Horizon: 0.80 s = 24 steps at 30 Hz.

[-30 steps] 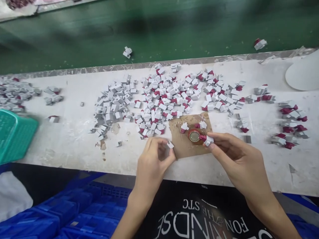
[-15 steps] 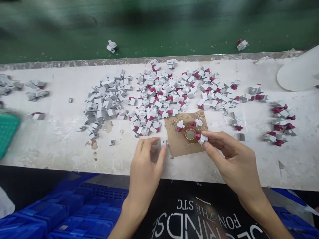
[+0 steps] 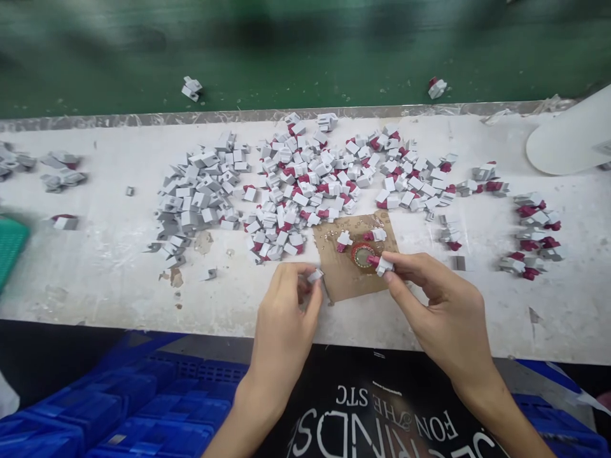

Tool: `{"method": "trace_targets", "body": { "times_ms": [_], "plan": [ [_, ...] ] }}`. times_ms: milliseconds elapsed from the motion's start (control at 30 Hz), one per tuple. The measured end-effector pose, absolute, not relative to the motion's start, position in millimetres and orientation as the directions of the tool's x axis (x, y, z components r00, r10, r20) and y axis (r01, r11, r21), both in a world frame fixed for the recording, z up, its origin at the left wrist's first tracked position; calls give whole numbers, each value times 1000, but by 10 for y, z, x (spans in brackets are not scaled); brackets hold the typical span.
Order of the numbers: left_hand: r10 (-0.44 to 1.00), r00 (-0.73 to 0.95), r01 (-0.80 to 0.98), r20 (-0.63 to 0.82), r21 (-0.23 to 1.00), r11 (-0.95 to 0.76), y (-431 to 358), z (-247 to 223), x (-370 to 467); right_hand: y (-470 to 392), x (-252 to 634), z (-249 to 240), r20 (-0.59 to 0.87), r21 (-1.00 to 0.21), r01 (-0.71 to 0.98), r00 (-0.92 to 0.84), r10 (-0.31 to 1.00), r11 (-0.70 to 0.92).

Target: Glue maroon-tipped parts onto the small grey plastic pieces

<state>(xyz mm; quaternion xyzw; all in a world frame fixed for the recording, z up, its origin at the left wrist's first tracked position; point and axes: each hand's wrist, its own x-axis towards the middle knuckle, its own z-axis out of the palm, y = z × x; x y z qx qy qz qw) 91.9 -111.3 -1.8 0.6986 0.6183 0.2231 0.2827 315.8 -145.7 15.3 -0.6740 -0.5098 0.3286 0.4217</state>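
bench (image 3: 119, 280) evenly bright, soft shadows, light source out of view. far green surface (image 3: 324, 83) dimmer, dark smudgy bands. left-edge parts (image 3: 63, 180) smeared; middle fairly sharp. wide-lens stretch at edges.

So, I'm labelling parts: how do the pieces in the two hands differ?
The pale piece in the left hand shows no red; the two-tone piece in the right hand has a red end. The pale piece is near the cardboard's edge; the two-tone piece reaches over the round dish. Both are pinched.
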Motion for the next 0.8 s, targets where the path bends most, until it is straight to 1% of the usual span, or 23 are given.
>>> {"method": "trace_targets", "body": {
  "times_ms": [100, 200, 367, 500, 600, 667, 733, 800],
  "plan": [
    [986, 167, 747, 27, 649, -144, -1094, -12, 905, -1460, 3166, 157, 12, -897, 430, 258, 966, -103],
    [983, 182, 731, 18, 667, -147, -1073, 4, 889, -1443, 3176, 171, 41, -882, 467, 220, 975, -69],
    [980, 188, 681, -71, 728, -78, -1061, 17, 847, -1395, 3175, 201, 114, -834, 552, 167, 979, 3],
    [975, 153, 661, -163, 750, 22, -1041, -12, 792, -1391, 3165, 215, 103, -845, 534, 161, 981, 1],
    [962, 172, 657, -210, 753, 47, -1022, 14, 778, -1418, 3173, 238, 43, -897, 437, 228, 973, -63],
    [963, 147, 616, -224, 783, 88, -1008, 76, 805, -1436, 3192, 258, -33, -941, 313, 290, 956, -128],
    [961, 116, 513, -253, 843, 160, -980, 166, 875, -1440, 3219, 270, -121, -974, 146, 319, 940, -175],
    [948, 133, 353, -288, 908, 226, -930, 267, 987, -1427, 3245, 271, -175, -983, -10, 307, 935, -181]
  ]
}}
